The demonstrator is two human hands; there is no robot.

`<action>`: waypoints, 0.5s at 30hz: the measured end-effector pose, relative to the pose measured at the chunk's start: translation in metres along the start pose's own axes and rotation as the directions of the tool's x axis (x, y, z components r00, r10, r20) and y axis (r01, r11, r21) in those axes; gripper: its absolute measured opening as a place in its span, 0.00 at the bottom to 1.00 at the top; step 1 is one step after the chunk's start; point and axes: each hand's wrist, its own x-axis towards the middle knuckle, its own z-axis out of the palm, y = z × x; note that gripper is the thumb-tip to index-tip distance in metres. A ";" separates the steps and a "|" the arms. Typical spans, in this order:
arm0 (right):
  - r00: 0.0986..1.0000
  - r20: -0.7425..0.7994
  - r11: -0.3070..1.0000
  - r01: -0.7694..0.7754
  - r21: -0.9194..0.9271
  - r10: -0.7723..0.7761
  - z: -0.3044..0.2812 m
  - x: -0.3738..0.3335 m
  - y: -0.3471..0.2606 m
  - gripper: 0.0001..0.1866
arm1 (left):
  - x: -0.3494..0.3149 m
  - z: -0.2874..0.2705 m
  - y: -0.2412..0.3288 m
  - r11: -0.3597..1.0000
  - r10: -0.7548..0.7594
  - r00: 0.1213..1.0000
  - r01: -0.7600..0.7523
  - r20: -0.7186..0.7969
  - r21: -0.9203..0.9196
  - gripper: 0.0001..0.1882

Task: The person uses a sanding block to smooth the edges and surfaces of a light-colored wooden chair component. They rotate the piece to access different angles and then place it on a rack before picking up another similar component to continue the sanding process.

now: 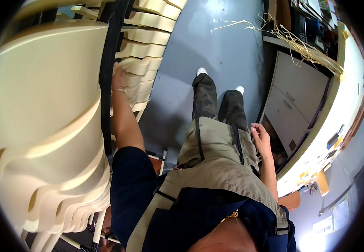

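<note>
A: Where is the left hand (119, 77)?
B: Out at the left, against the far stack of chairs (143, 80), between that stack and a long, dark, matte bar (105, 80). Thin bracelets (119, 88) circle its wrist.
A: Is it gripping?
B: I cannot tell; its fingertips are partly hidden by the curved edge of a chair.
A: What are those chairs like?
B: Cream plastic, smooth, nested so their edges repeat as rounded, wavy ridges. The near stack (47, 75) shows one broad, gently curved back, glossy where light catches it, with scooped edges layered below and pale tube legs (98, 227) under them.
A: And the right hand (261, 137)?
B: Low on the other side, fingers loosely bent and slightly apart, with nothing seen in it. It is beside the apron (220, 168), a creased khaki cloth with dark straps, worn over mottled camouflage trousers (204, 94).
A: What is nearest beyond it?
B: A cabinet (293, 84) with flat, pale doors and slim metal handles. Above it, thin straw-coloured strands (302, 48) lie tangled and wiry along the edge of a white table (312, 145).
A: The floor (215, 50)?
B: Blue-grey and smooth, with a soft sheen and small scuffs.
</note>
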 end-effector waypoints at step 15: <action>0.962 -0.072 0.948 0.272 0.165 -0.264 -0.041 -0.018 0.027 0.13 | -0.335 0.193 0.045 0.865 0.491 0.842 -0.502 0.222 -0.010 0.09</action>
